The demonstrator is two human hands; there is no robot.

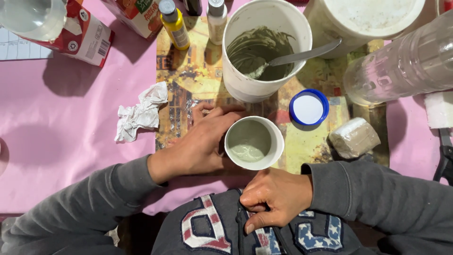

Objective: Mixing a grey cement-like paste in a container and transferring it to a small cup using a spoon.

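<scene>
A small white cup [255, 142] holding grey-green paste stands on a printed mat [193, 80] in front of me. My left hand [203, 139] rests against the cup's left side, fingers curled around it. My right hand [273, 198] is drawn back against my grey sweatshirt, fingers curled, pinching at the zipper. Behind the cup stands a larger white tub [265, 49] with darker grey-green paste and a metal spoon [302, 55] leaning in it.
A blue-rimmed lid [308, 107] and a wrapped clay-like block [354, 137] lie right of the cup. A crumpled tissue [140, 113] lies left. Small paint bottles [174, 23], a carton [71, 28], a clear plastic bottle [401, 66] and another white bucket [368, 19] crowd the back.
</scene>
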